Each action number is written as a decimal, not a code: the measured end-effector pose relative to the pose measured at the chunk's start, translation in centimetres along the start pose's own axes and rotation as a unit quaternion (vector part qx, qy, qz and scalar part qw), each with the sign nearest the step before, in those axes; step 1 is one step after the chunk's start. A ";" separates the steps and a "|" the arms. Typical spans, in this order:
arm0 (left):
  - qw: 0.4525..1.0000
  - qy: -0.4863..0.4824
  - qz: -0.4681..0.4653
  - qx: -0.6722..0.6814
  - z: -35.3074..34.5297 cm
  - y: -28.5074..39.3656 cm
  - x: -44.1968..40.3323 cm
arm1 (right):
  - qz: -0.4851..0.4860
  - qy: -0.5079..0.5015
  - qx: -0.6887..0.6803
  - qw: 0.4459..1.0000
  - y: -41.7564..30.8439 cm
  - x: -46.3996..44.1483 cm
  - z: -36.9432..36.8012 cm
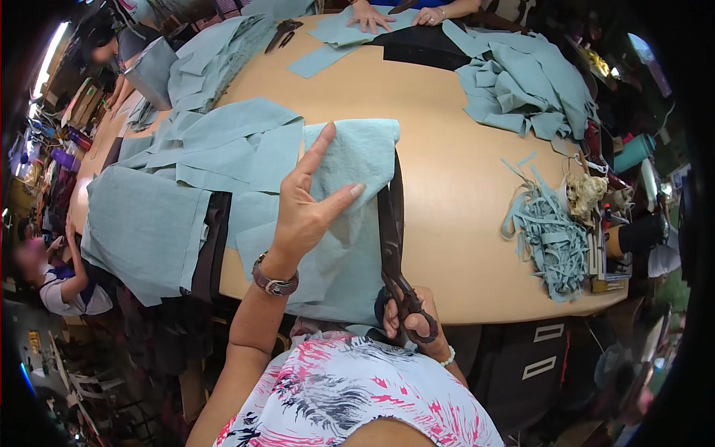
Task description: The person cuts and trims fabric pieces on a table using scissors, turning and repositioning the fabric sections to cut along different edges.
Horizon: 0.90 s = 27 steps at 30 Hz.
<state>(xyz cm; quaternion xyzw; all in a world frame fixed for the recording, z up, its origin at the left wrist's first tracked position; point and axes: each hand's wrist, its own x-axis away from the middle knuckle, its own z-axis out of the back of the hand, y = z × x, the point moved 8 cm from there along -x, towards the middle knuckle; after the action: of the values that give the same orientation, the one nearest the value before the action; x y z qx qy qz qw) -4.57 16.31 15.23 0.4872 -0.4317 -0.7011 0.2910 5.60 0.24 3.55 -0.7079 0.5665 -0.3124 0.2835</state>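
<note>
A light blue-green cloth piece (357,153) lies in front of me, its near part reaching the table's front edge. Over its left side is my left hand (309,201), thumb and index finger spread apart; whether the fingertips touch the cloth is unclear. My right hand (413,319) is wrapped round the handles of large dark scissors (393,231) at the front edge. Their long blades point away from me along the cloth's right side, and the cloth partly hides the tips. Left of my left hand lie more overlapping cloth pieces (246,153).
A heap of thin cloth strips (555,238) lies at the right, with a crumpled cloth pile (521,86) behind it. Across the table (447,186), a person's hands (372,16) rest on cloth near dark scissors (283,31). Other people are at the left. Folded cloth (145,231) sits front left.
</note>
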 end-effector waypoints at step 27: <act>0.995 0.000 -0.051 -0.088 0.5 1.9 0.4 | -0.009 -0.022 -0.004 1.000 -0.3 -1.0 -0.4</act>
<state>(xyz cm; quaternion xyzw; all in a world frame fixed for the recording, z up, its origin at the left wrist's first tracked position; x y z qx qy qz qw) -5.24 15.28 16.87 0.4813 -0.3426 -0.7502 0.2969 5.35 1.25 3.88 -0.7210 0.5548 -0.2974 0.2897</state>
